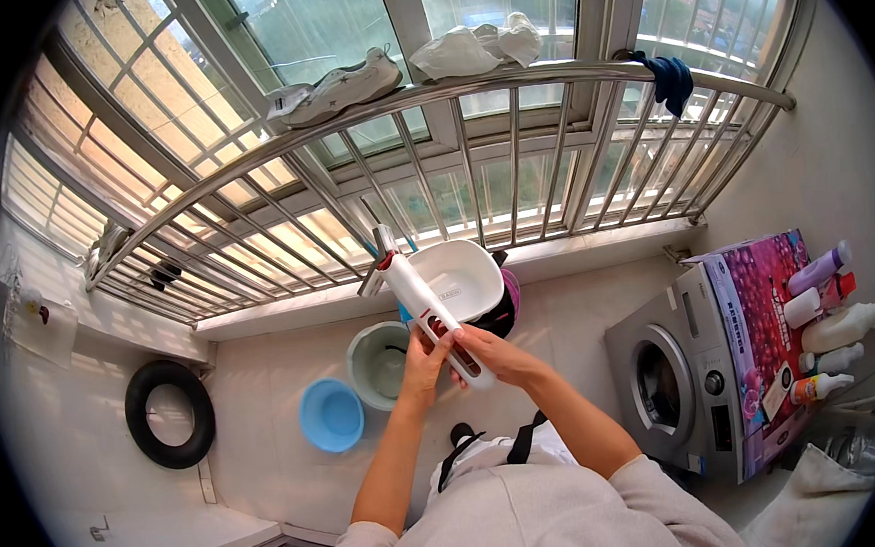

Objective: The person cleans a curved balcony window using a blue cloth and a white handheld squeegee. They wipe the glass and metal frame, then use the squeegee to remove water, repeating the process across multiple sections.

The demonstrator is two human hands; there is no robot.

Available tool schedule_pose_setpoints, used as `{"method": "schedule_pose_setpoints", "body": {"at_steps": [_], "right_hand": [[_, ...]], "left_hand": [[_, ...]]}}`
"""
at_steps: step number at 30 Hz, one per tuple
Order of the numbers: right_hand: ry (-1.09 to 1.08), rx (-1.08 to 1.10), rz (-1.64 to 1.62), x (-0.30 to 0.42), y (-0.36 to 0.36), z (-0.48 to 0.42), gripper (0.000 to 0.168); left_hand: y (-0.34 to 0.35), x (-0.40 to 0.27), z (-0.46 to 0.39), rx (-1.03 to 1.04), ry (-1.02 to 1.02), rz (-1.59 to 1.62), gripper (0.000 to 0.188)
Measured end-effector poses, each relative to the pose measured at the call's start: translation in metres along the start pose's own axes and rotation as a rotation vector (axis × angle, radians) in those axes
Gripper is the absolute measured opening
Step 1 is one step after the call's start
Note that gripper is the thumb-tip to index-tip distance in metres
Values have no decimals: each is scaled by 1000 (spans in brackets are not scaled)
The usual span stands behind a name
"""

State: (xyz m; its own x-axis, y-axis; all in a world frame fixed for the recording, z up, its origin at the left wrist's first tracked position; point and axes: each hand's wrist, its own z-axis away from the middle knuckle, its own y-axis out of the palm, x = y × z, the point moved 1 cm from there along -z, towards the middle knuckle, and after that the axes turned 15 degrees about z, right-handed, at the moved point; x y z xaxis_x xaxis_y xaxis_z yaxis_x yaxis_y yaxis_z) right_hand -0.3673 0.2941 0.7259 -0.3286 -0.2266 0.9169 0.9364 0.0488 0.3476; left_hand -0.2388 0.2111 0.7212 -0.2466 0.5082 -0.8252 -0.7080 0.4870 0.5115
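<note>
A white and red handheld device (422, 293), possibly a cordless vacuum cleaner or window cleaner, is held in both hands in front of my body. Its wide grey head points up and left toward the railing. My left hand (422, 365) grips the handle from the left side. My right hand (499, 354) holds the same handle from the right, with its fingertips near the left hand's. Behind the device is a white plastic basin (475, 275), partly hidden by it. A green-grey bucket (360, 365) and a blue basin (331, 415) stand on the floor to the left.
A curved metal railing (471, 85) runs before the windows, bearing a white shoe (355, 87), white wrapped items (461, 52) and a dark blue cloth (671, 85). A front-loading washing machine (677, 379) with several bottles on top stands right. A black inner tube (137, 416) leans at left.
</note>
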Motion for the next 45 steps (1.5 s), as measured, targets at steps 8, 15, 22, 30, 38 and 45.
{"method": "schedule_pose_setpoints", "body": {"at_steps": [8, 15, 22, 30, 38, 45], "right_hand": [[52, 133, 158, -9, 63, -38, 47], [40, 281, 251, -16, 120, -67, 53], [-1, 308, 286, -31, 164, -89, 52], [11, 283, 258, -44, 191, -98, 46], [-1, -102, 881, -30, 147, -133, 57], [-903, -520, 1920, 87, 144, -162, 63]], "left_hand": [[-73, -37, 39, -28, 106, -164, 72], [-124, -46, 79, -359, 340, -385, 91], [-159, -66, 107, -464, 319, -483, 83], [-180, -80, 120, -119, 69, 303, 48], [-180, -90, 109, -320, 251, 66, 34], [-187, -99, 117, -178, 80, -131, 33]]}}
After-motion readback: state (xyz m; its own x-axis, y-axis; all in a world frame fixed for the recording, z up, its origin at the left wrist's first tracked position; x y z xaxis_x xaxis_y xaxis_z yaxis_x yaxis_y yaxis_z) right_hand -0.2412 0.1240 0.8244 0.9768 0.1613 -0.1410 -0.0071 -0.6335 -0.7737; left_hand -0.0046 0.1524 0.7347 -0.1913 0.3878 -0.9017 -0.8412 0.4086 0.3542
